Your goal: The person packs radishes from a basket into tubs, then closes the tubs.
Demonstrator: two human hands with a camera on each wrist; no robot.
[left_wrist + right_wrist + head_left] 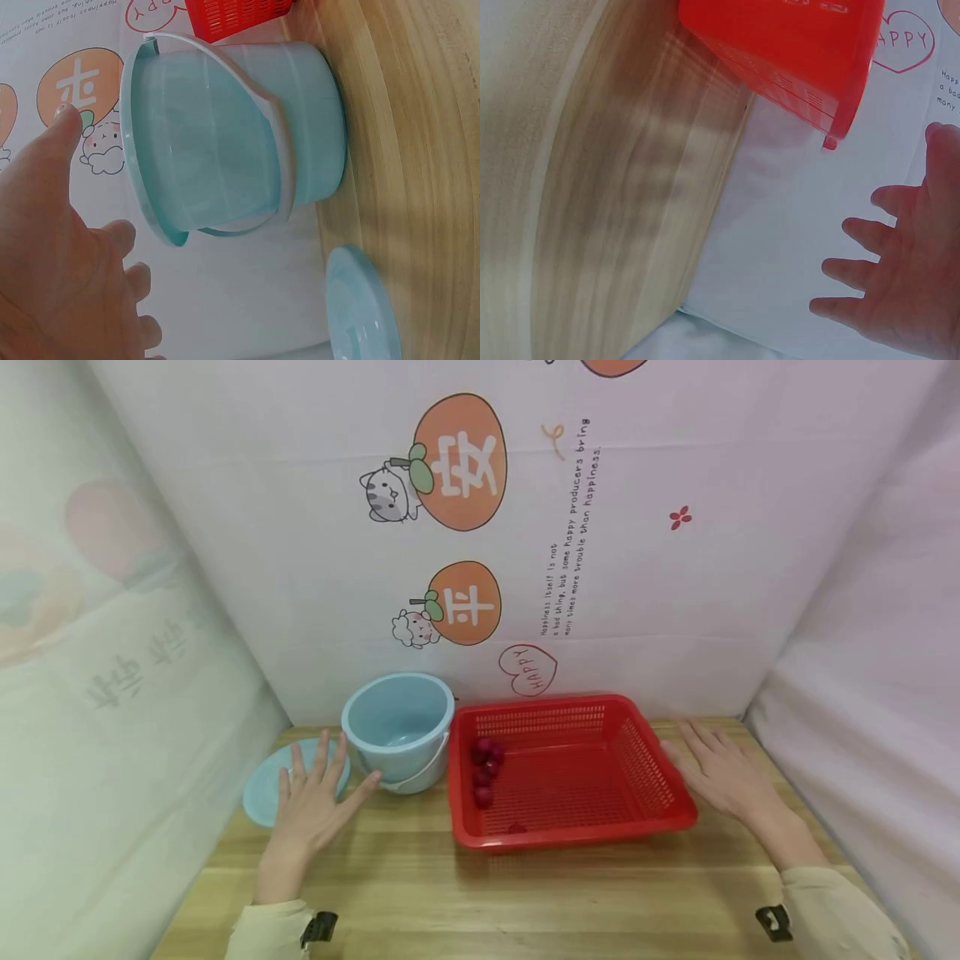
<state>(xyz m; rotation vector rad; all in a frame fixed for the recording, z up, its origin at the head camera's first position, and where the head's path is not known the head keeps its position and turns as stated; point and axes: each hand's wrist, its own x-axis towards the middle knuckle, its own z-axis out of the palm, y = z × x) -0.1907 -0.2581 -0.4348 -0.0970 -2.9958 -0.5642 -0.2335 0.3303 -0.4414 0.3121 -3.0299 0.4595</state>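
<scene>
A light blue bucket (401,727) with a pale handle (279,127) stands upright at the back of the table. My left hand (310,806), fingers spread and holding nothing, hovers in front of it and overlaps the round blue lid (262,789) in the head view. To the bucket's right sits a red plastic basket (570,839) with perforated walls. Several dark red plums or similar round fruits (483,777) lie along its left side, and another small red piece (517,828) is near its front wall. Beyond the basket's right end my right hand (723,772) is held with straight, spread fingers, also holding nothing.
The wooden table (525,902) runs up to a white printed cloth (637,610) hanging at the back. White cloth sides (97,735) close in the left and right. Bucket and basket stand close side by side.
</scene>
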